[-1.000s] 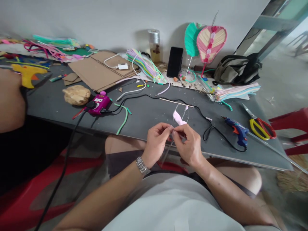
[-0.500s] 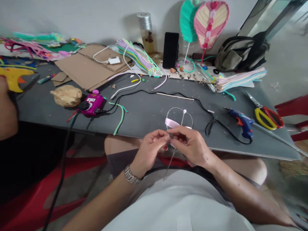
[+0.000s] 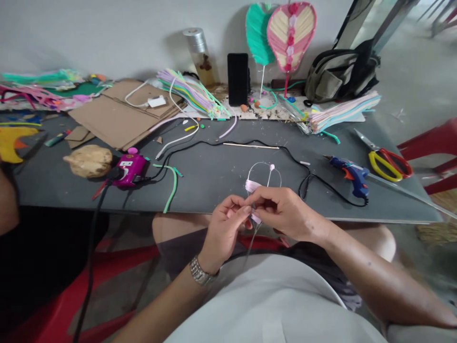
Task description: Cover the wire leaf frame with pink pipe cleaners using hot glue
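Note:
Over the front table edge, my left hand (image 3: 228, 224) pinches a thin wire frame (image 3: 281, 176) at its left side, thumb against the fingers. My right hand (image 3: 285, 209) has thumb and index finger closed at the same spot, the fingertips of both hands meeting. The frame is a rounded wire loop with a centre rod and a small pale bead-like knob (image 3: 272, 167) at its top. Fuzzy pale pink strips (image 3: 252, 185), like pipe cleaner, cross the loop, and another pink piece shows under my fingers. My fingers hide the exact gripping point.
Right of my hands lie a blue glue gun (image 3: 352, 176) and scissors (image 3: 389, 164). A purple power adapter (image 3: 130, 169) with black cords is at left. Pipe cleaner bundles (image 3: 193, 93), a phone (image 3: 238, 78) and two finished leaf-shaped fans (image 3: 292, 38) stand behind. A co-worker's arm (image 3: 7, 200) shows far left.
The view has turned slightly, so the table things sit further left. My right fingers have shifted a little, and more of the pink piece below them shows. Both hands still pinch the frame.

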### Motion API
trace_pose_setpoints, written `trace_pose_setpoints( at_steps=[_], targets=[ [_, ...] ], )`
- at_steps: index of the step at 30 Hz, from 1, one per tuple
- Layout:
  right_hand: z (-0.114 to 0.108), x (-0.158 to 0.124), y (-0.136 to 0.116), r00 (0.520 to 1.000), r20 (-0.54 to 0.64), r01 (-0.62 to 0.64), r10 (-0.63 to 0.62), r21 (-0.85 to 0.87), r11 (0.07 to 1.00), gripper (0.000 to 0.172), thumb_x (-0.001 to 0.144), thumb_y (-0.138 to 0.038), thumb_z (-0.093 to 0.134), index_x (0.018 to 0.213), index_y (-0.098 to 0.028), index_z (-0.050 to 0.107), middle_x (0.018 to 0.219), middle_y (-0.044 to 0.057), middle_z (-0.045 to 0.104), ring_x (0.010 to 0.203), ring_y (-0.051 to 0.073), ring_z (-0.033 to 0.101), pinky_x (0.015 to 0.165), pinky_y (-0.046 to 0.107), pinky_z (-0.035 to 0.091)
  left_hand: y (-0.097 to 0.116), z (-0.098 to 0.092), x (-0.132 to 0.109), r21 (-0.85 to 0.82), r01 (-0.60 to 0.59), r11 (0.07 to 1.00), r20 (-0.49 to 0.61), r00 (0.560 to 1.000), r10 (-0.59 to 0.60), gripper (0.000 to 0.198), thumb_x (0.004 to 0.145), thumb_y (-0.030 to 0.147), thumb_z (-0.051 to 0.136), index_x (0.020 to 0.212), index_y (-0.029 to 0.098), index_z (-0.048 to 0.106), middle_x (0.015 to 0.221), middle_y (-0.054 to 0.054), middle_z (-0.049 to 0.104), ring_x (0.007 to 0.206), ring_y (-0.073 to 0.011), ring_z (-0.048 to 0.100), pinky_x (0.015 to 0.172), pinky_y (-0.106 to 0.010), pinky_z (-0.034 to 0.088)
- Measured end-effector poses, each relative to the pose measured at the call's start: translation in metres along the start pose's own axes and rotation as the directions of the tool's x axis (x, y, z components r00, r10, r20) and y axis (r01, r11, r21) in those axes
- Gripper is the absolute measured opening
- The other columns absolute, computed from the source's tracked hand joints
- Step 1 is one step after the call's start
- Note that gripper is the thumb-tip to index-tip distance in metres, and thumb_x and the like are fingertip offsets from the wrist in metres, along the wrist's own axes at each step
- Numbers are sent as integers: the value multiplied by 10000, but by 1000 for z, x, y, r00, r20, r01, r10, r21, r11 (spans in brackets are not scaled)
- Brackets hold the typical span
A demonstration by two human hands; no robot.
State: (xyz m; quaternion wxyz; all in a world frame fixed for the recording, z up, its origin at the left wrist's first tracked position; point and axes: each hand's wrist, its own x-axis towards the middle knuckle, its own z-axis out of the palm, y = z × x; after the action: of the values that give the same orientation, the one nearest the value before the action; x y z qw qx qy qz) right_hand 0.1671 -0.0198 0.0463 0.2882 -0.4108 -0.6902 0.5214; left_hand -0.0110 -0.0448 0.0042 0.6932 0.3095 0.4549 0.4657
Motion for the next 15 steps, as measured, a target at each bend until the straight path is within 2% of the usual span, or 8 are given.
trace_pose_setpoints(
  at_steps=[6, 15],
  targets=[
    [-3, 0, 0, 998, -42, 45, -53, -180, 983, 229, 877, -111, 576, 1001, -206, 744, 697, -57, 571, 589, 75, 431, 555, 194, 348, -13, 4, -1, -2, -121, 993, -14, 993, 121, 347, 722, 326, 897, 869, 181, 618, 821, 21, 663, 648, -83, 593, 606, -206, 536],
    [-9, -1, -1, 998, -31, 42, -52, -256, 966, 198, 896, -165, 578, 996, -188, 747, 736, -28, 629, 633, 96, 496, 605, 219, 403, -12, 16, -2, 117, -175, 978, -120, 975, 188, 325, 704, 312, 871, 838, 185, 604, 789, 14, 644, 642, -98, 596, 589, -210, 533]
  ],
)
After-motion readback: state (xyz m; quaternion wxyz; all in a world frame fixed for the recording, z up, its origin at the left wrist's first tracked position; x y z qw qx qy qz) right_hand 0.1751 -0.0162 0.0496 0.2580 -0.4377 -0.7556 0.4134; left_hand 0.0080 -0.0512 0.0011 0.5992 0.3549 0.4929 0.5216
